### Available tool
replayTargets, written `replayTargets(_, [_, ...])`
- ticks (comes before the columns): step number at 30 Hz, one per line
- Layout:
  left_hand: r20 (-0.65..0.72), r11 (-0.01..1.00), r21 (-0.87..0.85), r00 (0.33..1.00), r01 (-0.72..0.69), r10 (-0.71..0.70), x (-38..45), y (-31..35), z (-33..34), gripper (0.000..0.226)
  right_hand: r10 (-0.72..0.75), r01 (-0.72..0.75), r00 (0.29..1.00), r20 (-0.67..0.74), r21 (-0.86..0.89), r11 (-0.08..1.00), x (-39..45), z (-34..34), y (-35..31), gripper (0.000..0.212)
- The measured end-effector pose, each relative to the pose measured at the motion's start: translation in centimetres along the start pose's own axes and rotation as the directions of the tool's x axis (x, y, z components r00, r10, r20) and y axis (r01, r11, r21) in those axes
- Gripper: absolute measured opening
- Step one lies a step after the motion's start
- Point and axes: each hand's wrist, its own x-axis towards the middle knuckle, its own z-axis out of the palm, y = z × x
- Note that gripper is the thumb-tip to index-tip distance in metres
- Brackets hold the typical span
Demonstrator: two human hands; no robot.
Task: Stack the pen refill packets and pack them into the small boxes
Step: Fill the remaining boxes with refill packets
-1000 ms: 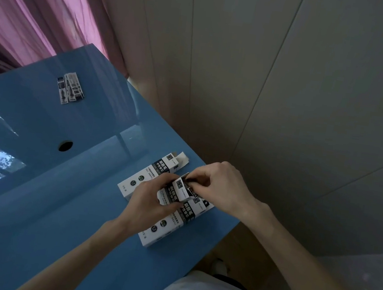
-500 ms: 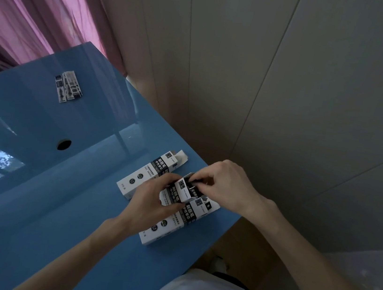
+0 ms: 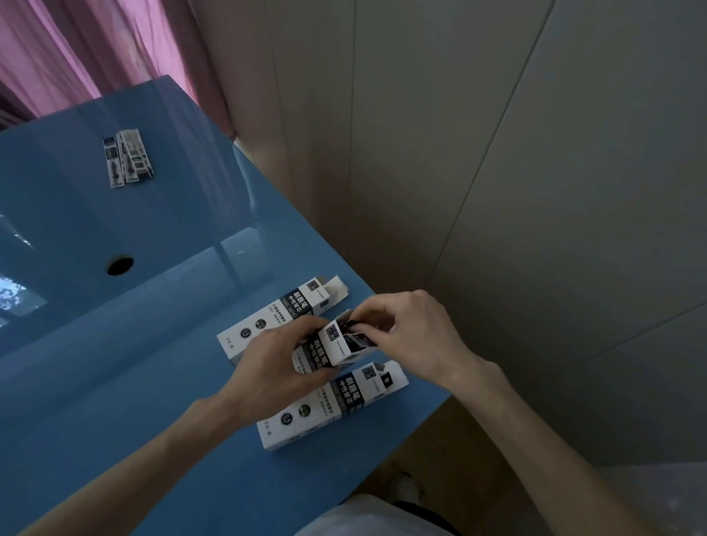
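My left hand grips the small box, open end far-right, facing my right hand, which pinches its flap.

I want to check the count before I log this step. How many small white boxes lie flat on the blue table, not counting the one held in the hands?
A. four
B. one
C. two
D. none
C: one box lies beyond the left hand, another box lies nearer the person, and the held box is raised between both hands.
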Motion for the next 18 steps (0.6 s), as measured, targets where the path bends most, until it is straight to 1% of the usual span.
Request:
replayTargets(3, [0.004,1.0,-0.016,1.0,-0.007,0.007,0.2,0.5,0.2,0.051,-0.027,0.027,0.999,0.028,-0.026,0.999,0.1,0.3,-0.2,0.017])
replayTargets(6, [0.009,1.0,-0.017,1.0,0.008,-0.008,0.4,0.4,0.3,0.051,-0.005,0.006,1.0,0.026,-0.019,1.0,0.4,0.0,0.3,0.016])
replayTargets(9, [-0.002,1.0,-0.009,1.0,0.02,-0.02,0.5,0.2,0.1,0.051,0.019,-0.015,0.997,-0.069,0.062,0.998,-0.1,-0.8,0.6,0.015])
replayTargets(11, [-0.015,1.0,0.003,1.0,0.026,-0.026,0.6,0.1,0.0,0.052,-0.013,0.025,0.993,-0.116,0.108,0.994,-0.8,-1.1,0.7,0.021])
replayTargets(12, [-0.02,1.0,0.006,0.999,0.029,-0.029,0.6,0.1,0.0,0.053,-0.043,0.055,0.993,-0.109,0.109,0.993,-1.1,-1.1,0.6,0.027])
replayTargets(14, [-0.017,1.0,0.005,0.999,0.029,-0.029,0.7,0.1,0.1,0.052,-0.083,0.086,0.995,-0.054,0.054,0.995,-1.7,-0.9,0.5,0.033])
replayTargets(16, [-0.004,0.999,0.027,1.0,0.019,-0.019,0.8,0.2,0.3,0.051,-0.091,0.091,0.996,-0.015,-0.02,0.996,-1.6,-0.4,0.7,0.027])
replayTargets(18, [0.022,0.998,0.055,1.0,0.014,-0.016,0.8,0.3,0.4,0.05,-0.069,0.066,0.997,-0.044,-0.05,0.997,-1.3,-0.3,0.9,0.021])
